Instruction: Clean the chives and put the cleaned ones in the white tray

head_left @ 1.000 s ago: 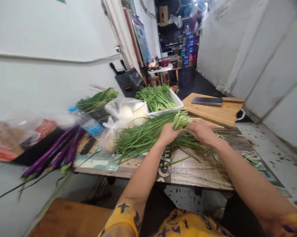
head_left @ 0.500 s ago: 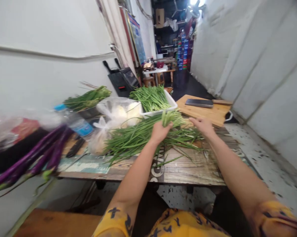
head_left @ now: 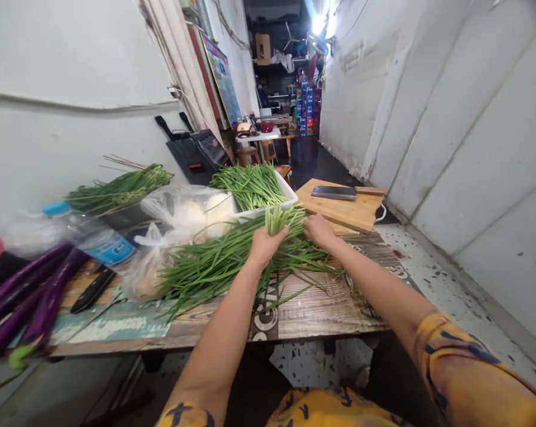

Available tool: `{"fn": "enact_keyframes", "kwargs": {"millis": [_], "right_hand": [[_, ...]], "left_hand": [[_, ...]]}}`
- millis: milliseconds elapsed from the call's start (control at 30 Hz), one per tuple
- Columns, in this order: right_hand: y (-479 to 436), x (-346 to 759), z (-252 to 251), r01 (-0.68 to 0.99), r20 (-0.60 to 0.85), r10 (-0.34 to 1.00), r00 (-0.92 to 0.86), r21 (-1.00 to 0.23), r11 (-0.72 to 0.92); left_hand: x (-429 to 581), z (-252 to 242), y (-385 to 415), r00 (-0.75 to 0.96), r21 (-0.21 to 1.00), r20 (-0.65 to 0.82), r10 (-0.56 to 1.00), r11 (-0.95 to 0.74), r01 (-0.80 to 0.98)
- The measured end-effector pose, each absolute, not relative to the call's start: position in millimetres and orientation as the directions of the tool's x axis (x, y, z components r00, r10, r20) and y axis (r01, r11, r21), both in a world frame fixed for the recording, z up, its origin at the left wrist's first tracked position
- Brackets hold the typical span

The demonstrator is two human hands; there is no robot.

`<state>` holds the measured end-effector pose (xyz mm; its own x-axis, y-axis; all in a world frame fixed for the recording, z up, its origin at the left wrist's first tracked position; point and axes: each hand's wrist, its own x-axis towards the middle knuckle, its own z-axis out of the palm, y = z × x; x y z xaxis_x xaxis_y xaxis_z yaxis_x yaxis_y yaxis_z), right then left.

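A heap of long green garlic chives (head_left: 214, 261) lies across the wooden table, pale stem ends toward the right. My left hand (head_left: 268, 244) is wrapped round a small bunch of chives (head_left: 276, 219), whose pale ends stick up above the fist. Just right of it, my right hand (head_left: 321, 231) has its fingers bent and pressed together at the stem ends of the heap; the fingertips are partly hidden among the stems. Behind the heap, a white plastic tray (head_left: 288, 188) holds more chives, laid lengthwise.
A cutting board (head_left: 339, 209) with a cleaver (head_left: 334, 192) lies at the right. Plastic bags (head_left: 147, 273), a water bottle (head_left: 102, 243), a black-handled knife (head_left: 93, 290) and purple eggplants (head_left: 49, 296) are on the left. Another bunch of greens (head_left: 116, 188) lies behind. The table's front edge (head_left: 205, 339) is near me.
My right hand has moved left, close to my left hand, from the pale stem ends to the heap. My left hand keeps its bunch. The camera has turned right.
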<state>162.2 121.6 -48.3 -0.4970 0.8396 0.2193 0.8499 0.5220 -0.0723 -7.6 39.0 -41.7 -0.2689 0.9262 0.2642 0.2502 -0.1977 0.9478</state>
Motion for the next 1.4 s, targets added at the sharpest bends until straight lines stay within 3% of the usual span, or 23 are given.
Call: {"fn": "enact_keyframes", "kwargs": {"millis": [100, 167, 267, 333, 400, 500, 633, 800, 1033, 1200, 1333, 1400], "right_hand": [[129, 167, -43, 0.812, 0.210, 0.797, -0.566, -0.023, 0.583], [129, 176, -36, 0.746, 0.261, 0.735, -0.626, -0.072, 0.662], [120, 192, -29, 0.588, 0.354, 0.688, -0.633, -0.358, 0.725], [108, 199, -29, 0.442, 0.362, 0.731, -0.579, -0.614, 0.654], [97, 203, -33, 0.287, 0.337, 0.779, -0.528, -0.792, 0.538], [85, 204, -38, 0.134, 0.300, 0.818, -0.490, -0.902, 0.411], [80, 201, -40, 0.006, 0.288, 0.840, -0.460, -0.945, 0.327], [76, 189, -45, -0.027, 0.278, 0.859, -0.429, -0.955, 0.295], [80, 191, -45, 0.323, 0.313, 0.795, -0.519, -0.789, 0.522], [95, 219, -37, 0.628, 0.284, 0.903, -0.323, -0.649, 0.429], [90, 222, -31, 0.608, 0.512, 0.730, -0.453, -0.422, 0.673], [83, 216, -30, 0.581, 0.507, 0.651, -0.565, -0.316, 0.750]], "left_hand": [[-10, -44, 41, -0.282, 0.948, 0.284, 0.916, -0.224, 0.226], [-12, -45, 43, -0.304, 0.945, 0.295, 0.906, -0.230, 0.234], [-13, -47, 43, -0.296, 0.937, 0.299, 0.907, -0.221, 0.270], [-11, -48, 43, -0.251, 0.936, 0.288, 0.924, -0.217, 0.275], [-10, -49, 42, -0.195, 0.939, 0.274, 0.942, -0.218, 0.266], [-8, -50, 40, -0.114, 0.941, 0.261, 0.959, -0.226, 0.251], [-6, -50, 39, -0.046, 0.930, 0.257, 0.965, -0.234, 0.284], [-4, -50, 37, -0.058, 0.911, 0.265, 0.963, -0.230, 0.341], [-4, -52, 38, -0.091, 0.893, 0.278, 0.956, -0.222, 0.392], [-7, -53, 40, -0.119, 0.894, 0.277, 0.954, -0.210, 0.397], [-4, -50, 38, -0.119, 0.822, 0.329, 0.937, -0.222, 0.525], [-3, -49, 37, -0.104, 0.779, 0.358, 0.928, -0.236, 0.580]]}}
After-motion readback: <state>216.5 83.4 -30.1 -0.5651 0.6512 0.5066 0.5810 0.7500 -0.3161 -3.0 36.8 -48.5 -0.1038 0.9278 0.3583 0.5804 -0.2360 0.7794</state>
